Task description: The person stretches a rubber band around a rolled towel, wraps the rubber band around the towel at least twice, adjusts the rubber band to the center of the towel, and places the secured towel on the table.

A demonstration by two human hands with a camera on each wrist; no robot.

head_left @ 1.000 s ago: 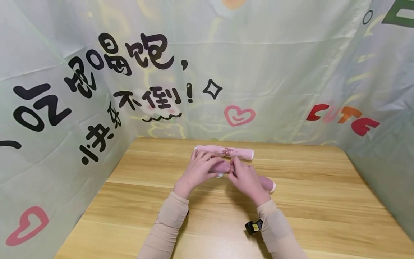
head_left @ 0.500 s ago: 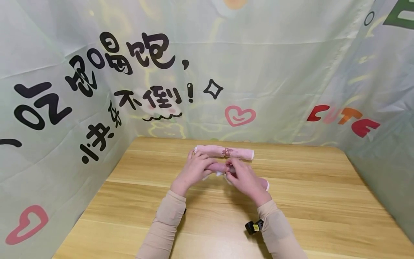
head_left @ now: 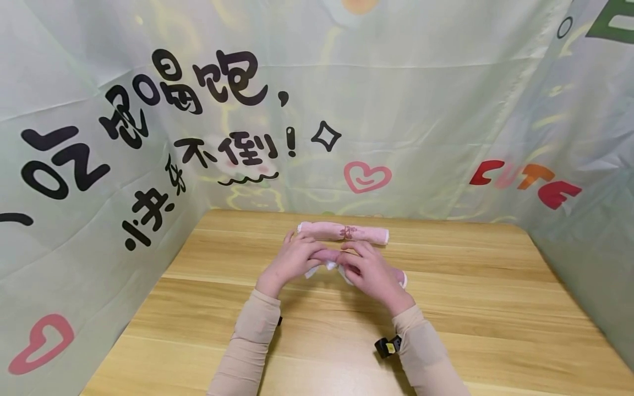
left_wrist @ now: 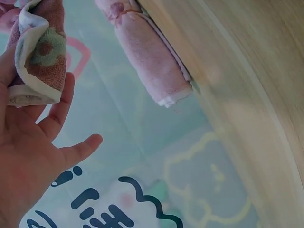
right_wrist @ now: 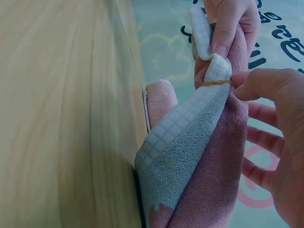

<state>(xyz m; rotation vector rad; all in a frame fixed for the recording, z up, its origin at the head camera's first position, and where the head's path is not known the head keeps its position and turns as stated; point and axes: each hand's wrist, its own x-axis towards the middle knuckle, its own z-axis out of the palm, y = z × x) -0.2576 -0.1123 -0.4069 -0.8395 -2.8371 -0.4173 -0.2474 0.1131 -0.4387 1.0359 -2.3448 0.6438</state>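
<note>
A mauve towel [head_left: 324, 256], loosely rolled with its pale underside showing, is held just over the table. My left hand [head_left: 292, 258] grips its left end, thumb on the pale fold in the right wrist view. A thin tan rubber band [right_wrist: 216, 82] circles the towel's narrowed middle. There my right hand [head_left: 369, 272] pinches the band between thumb and fingers, the fingertips partly hidden behind the roll. Farther back lies a second rolled pink towel [head_left: 322, 230], cinched at its middle; its left end shows in the left wrist view.
The wooden table [head_left: 470, 308] runs back to a printed cloth backdrop [head_left: 421, 121] with lettering and hearts, which also closes both sides. A black wrist camera [head_left: 388, 347] juts from the right sleeve near the tabletop.
The held towel has shifted slightly left and tilted, showing more of its pale underside. My left hand has moved a little left; my right fingers have changed position at the towel's middle.
</note>
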